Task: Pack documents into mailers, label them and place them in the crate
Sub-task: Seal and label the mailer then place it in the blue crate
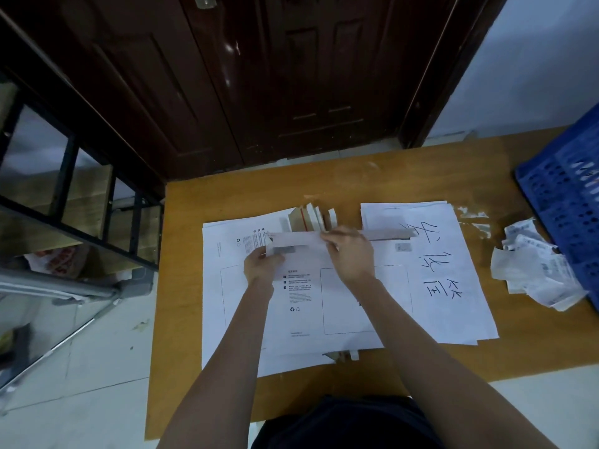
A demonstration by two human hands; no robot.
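Note:
A white cardboard mailer lies flat on a low wooden table, on top of other white mailers. Its top flap is folded over. My left hand pinches the flap's left end. My right hand grips a thin strip along the flap's right part. To the right lies a stack of white document sheets with large handwritten characters. A blue plastic crate stands at the table's right edge.
Several folded mailers stand stacked behind the flap. A heap of crumpled label backings lies beside the crate. A dark wooden door is behind the table, a metal rack at the left, tiled floor around.

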